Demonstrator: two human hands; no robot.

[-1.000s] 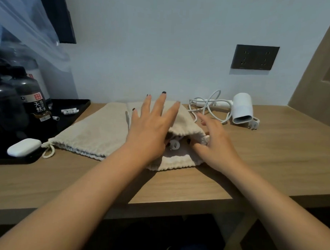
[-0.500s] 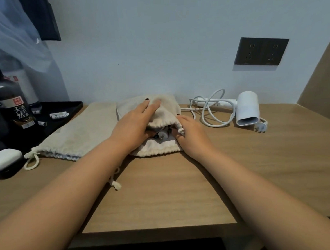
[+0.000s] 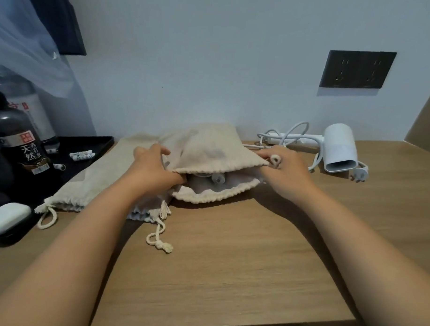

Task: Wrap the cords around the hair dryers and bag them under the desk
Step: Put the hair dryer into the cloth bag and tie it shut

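- Fingers of the left hand [image 3: 152,166] curl over the left edge of the cloth bag [image 3: 209,148], the grip closed on the upper layer of its mouth, with the thumb tucked toward the opening.
- Right hand [image 3: 285,174] sits at the bag's right corner, fingers bent and pinching the rim there; a loop of drawstring [image 3: 275,160] lies over its knuckles.
- Both forearms reach forward from the near edge, wrists low over the table [image 3: 229,273], the two hands well apart with the bag's mouth stretched between them.
- Bag's mouth faces the person and gapes a little; inside, between the two hands, a pale rounded shape and a ring of white cord [image 3: 217,178] show, though what it belongs to is too hidden to tell.
- Second cloth bag [image 3: 106,173] lies flat just left of the held one, partly under the left forearm, its drawstrings [image 3: 157,236] trailing onto the table.
- White hair dryer [image 3: 340,147] lies on the table to the right of the right hand, near the wall, nozzle toward the person, its loose white cord [image 3: 286,136] looped behind the bag and its plug [image 3: 360,173] beside the nozzle.
- Black tray [image 3: 97,146] at far left carries a dark bottle [image 3: 19,141] and small white sachets [image 3: 82,155]; a white case [image 3: 6,217] rests at its near end.
- Dark wall socket [image 3: 357,69] is on the wall above the hair dryer.
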